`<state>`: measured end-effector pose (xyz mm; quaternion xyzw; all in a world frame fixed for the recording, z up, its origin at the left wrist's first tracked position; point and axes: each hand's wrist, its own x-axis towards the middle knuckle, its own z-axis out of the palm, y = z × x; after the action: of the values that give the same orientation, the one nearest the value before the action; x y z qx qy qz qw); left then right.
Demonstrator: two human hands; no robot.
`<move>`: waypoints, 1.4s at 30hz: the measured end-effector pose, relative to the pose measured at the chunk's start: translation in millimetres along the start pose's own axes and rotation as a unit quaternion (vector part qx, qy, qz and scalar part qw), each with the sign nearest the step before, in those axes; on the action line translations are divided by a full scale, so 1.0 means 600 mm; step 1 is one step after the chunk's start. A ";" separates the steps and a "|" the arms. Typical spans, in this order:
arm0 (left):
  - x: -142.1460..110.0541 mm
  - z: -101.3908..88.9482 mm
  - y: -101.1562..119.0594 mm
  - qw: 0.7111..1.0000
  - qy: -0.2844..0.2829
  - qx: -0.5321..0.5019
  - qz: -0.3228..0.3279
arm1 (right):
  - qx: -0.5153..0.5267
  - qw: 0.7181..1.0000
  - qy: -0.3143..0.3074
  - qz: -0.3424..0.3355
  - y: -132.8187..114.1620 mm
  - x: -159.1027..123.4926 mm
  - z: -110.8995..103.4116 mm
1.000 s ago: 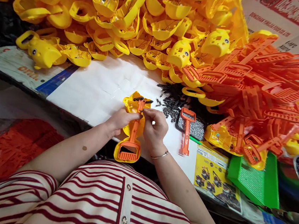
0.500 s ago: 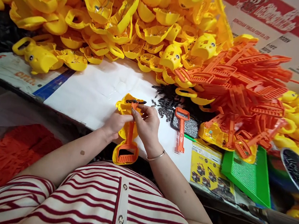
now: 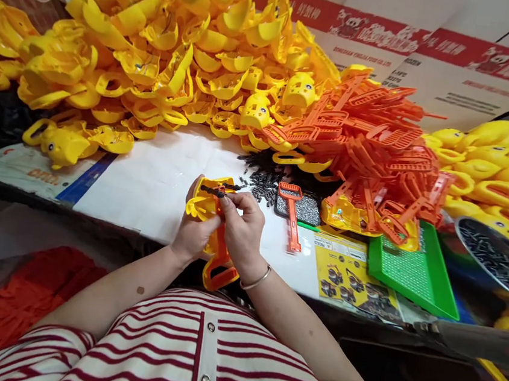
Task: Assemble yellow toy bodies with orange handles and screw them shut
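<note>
Over the near edge of the white sheet (image 3: 146, 185), a glossy yellow shell (image 3: 193, 207) is being held up, its hollow side open, its rim curved and lobed. It is wrapped by the left hand (image 3: 193, 235), nearly closed around it. The slim orange bar (image 3: 221, 254) is already laid along it, and a dark, ridged black part (image 3: 211, 191) is set across the upper end; no second half is fitted over them. The right hand (image 3: 245, 229) is curled almost shut, its thumb at the black part, though whether that is pinched or only pressed cannot be told. Beyond, hard yellow shells (image 3: 135, 69) and ribbed orange pieces (image 3: 369, 136) are heaped loosely, unjoined to the held one.
</note>
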<state>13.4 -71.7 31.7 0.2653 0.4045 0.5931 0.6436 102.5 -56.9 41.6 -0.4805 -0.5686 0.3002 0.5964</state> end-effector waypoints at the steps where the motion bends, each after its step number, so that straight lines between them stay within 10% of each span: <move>1: -0.004 0.003 0.001 0.999 0.002 0.002 0.053 | 0.018 1.000 0.008 0.012 -0.005 0.001 0.001; 16: 0.006 0.000 -0.056 0.971 -0.014 -0.008 0.240 | 0.168 0.947 -0.013 0.273 -0.071 0.020 -0.019; 42: 0.004 0.006 -0.052 0.989 -0.097 -0.024 0.109 | 0.169 0.939 0.070 0.290 -0.062 0.014 -0.020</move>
<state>33.3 -73.8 7.2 0.3486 0.2950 0.6408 0.6171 108.8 -65.3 80.1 -0.5364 -0.3019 0.5174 0.5945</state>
